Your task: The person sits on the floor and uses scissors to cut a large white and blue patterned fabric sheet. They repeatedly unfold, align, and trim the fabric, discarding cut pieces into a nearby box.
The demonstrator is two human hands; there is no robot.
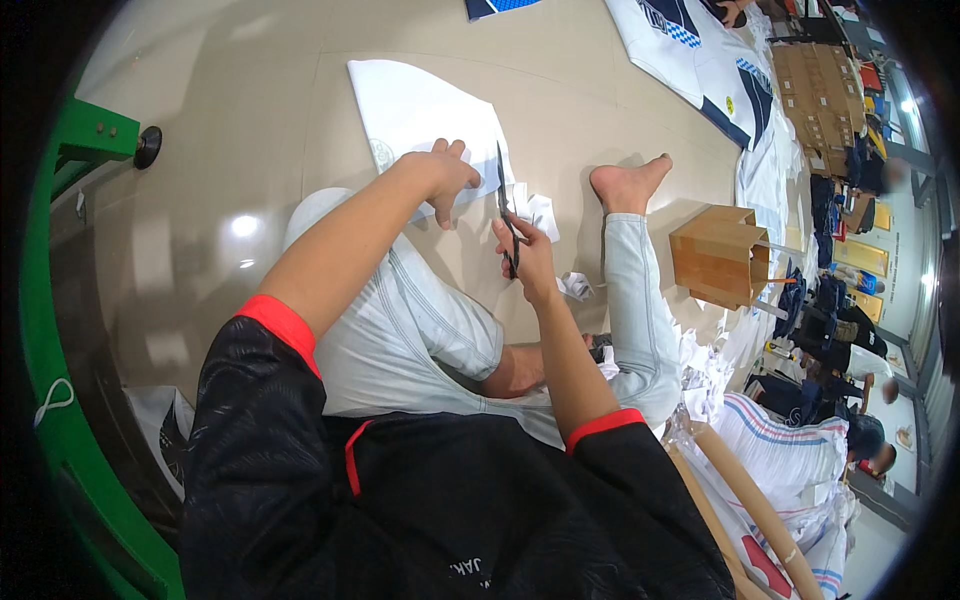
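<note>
I sit on a beige floor with my legs out in pale jeans. My left hand [443,176] presses flat on the near edge of a white sheet of fabric [415,105] spread on the floor. My right hand [525,255] grips black scissors [504,205] that point away from me, their blades at the right edge of the white sheet. Small white offcuts [540,210] lie just right of the blades, another scrap [576,286] beside my right wrist. My bare foot [630,183] rests to the right of the scissors.
A small wooden box [718,255] stands right of my leg. A green metal frame [70,300] runs along the left. White and blue printed cloth [700,60] lies at the far right, with cardboard boxes [820,95] behind. A striped sack [790,455] and cardboard tubes [745,500] sit lower right.
</note>
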